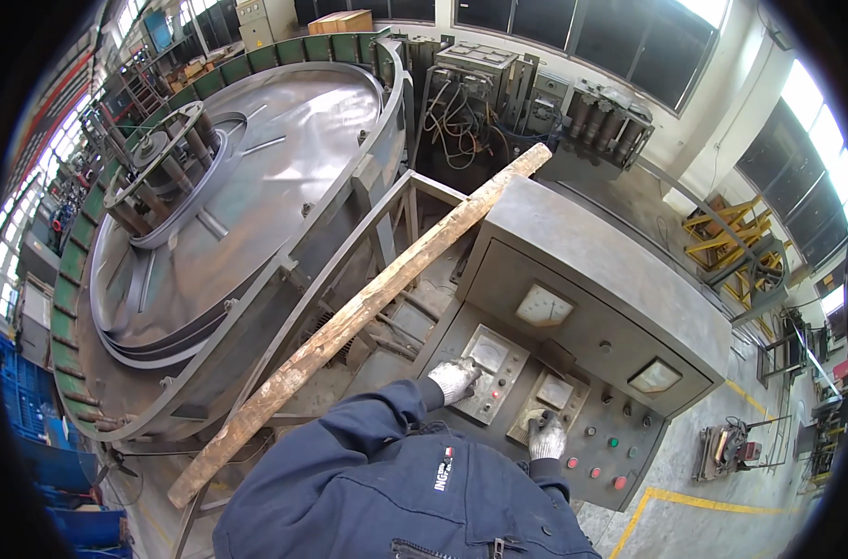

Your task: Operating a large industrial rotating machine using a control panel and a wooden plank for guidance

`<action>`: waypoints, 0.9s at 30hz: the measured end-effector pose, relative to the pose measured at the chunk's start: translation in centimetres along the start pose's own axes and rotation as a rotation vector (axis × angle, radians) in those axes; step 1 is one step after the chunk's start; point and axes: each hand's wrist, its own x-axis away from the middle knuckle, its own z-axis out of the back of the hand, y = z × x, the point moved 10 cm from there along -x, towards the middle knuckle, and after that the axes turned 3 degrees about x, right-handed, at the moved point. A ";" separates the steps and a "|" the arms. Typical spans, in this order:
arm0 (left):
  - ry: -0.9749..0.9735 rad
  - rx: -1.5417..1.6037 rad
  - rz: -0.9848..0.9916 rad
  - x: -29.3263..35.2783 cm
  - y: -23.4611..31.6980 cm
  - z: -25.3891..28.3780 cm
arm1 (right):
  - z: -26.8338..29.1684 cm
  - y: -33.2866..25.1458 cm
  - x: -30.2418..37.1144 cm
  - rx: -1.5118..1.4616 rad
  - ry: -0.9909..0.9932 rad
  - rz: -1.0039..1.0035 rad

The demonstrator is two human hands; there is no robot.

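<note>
A grey control desk [573, 307] stands in front of me, with two pale control plates on its sloping face. My left hand [454, 380], in a light knitted glove, is at the left control plate [487, 352]; its fingers are curled together and hide what they hold. On the right control plate [556, 388], the gloved fingers of my right hand [546, 437] close over a dark knob at the round dial [528, 421]. Red push buttons [595, 472] and green ones [614, 442] sit right of that hand. Two gauges [543, 306] are set in the upright panel above.
Left of the desk lies a big round metal turntable [284, 112] inside a green-ribbed rim. A long rough wooden beam [368, 303] slants along the metal frame between them. Machinery with loose cables [456, 102] stands behind. A small machine [726, 452] and yellow stands [731, 233] are at right.
</note>
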 end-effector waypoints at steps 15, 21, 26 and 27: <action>0.090 0.066 -0.081 -0.4 -0.5 -0.9 | 0.3 -0.5 -0.1 -0.004 0.005 0.043; 0.039 0.075 -0.046 -0.7 -0.6 -1.5 | 0.4 -0.4 0.0 -0.003 0.007 0.021; 0.031 0.069 -0.062 -0.9 -1.0 -1.9 | 0.5 -0.6 0.1 -0.012 0.023 0.038; 0.045 0.075 -0.068 -0.9 -0.8 -1.8 | 0.2 -0.3 0.0 0.006 0.025 0.042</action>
